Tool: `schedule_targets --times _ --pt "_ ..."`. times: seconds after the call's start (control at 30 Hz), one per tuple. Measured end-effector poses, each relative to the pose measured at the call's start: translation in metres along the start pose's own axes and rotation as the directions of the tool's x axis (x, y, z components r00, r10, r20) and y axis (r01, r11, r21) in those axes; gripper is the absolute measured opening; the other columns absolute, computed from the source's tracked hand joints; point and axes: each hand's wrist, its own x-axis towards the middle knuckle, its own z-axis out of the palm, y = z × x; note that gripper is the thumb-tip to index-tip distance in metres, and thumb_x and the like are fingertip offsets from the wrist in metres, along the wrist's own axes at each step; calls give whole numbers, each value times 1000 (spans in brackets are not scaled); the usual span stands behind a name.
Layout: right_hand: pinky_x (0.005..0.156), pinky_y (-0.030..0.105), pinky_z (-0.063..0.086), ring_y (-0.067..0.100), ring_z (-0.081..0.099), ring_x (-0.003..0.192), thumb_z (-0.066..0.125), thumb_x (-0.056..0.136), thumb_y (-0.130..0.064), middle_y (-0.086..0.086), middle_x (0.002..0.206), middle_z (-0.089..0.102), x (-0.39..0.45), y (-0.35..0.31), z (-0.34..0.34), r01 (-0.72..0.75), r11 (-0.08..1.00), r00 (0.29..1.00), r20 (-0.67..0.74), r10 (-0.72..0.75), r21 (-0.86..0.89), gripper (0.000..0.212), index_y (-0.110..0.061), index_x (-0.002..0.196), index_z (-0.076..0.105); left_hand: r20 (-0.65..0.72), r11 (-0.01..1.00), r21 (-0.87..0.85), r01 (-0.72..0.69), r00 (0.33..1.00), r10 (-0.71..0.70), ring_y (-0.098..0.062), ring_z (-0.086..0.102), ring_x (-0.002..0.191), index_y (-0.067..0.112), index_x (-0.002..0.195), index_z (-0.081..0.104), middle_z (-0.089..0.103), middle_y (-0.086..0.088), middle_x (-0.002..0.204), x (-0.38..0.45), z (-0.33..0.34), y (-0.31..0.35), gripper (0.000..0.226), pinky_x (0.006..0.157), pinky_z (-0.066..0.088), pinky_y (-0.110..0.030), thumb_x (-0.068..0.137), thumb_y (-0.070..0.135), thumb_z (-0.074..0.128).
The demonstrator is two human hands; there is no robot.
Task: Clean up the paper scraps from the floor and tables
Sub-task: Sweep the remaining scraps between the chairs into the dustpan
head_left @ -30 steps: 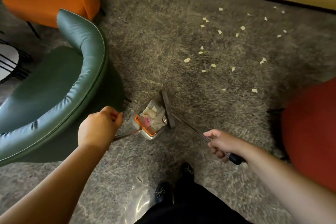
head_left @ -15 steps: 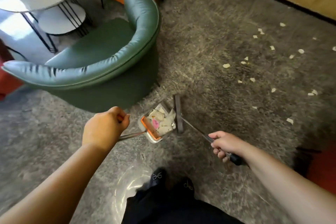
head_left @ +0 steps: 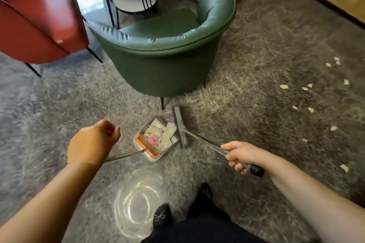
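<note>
Below, left hand (head_left: 92, 145) grips the metal dustpan (head_left: 153, 140) handle, right hand (head_left: 240, 156) the broom (head_left: 180, 126) shaft, over shaggy carpet (head_left: 256, 104)

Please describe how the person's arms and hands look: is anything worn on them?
Both forearms are bare to the frame edge: no sleeves, gloves, watch or bracelet visible. The left hand and right hand show no rings that I can make out. The left fingernails seem to carry dark polish, though motion blur makes this uncertain.

Green armchair (head_left: 164, 65) beside red chair (head_left: 35, 25)
</note>
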Motion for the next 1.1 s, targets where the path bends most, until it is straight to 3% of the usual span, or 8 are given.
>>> schedule_targets --times 0.37,0.7,0.93,1.1 --pt "35 15 32 8 42 38 40 95 -1 8 70 49 -4 17 80 -10 998 999 -34 8 -60 41 -22 130 46 48 986 101 -130 991 125 -30 66 70 27 77 68 69 -2 69 -28 -24 -84 20 56 47 -30 82 45 70" --pt "36 14 32 7 40 36 36 93 -2 8 69 49 30 36 125 -94 990 995 -56 88 -108 43 -23 129 43 163 973 120 -195 971 174 -31 66 79 25 92 69 69 -6 83 -23 -2 -76 23 60 46 -30 87 46 62" --pt "40 16 34 7 41 36 31 90 -5 6 72 48 41 37 159 -132 971 989 38 142 -201 42 -34 118 41 158 973 133 -188 973 167 -33 64 76 23 96 69 67 -9 84 -11 1 -67 25 59 43 -30 89 46 60" --pt "41 18 35 8 43 41 37 91 -4 6 77 48 32 44 186 -80 952 980 152 129 -296 41 -31 122 43 149 971 140 -195 973 174 -32 65 77 22 95 68 68 -8 84 -15 1 -75 26 60 46 -31 90 46 58"
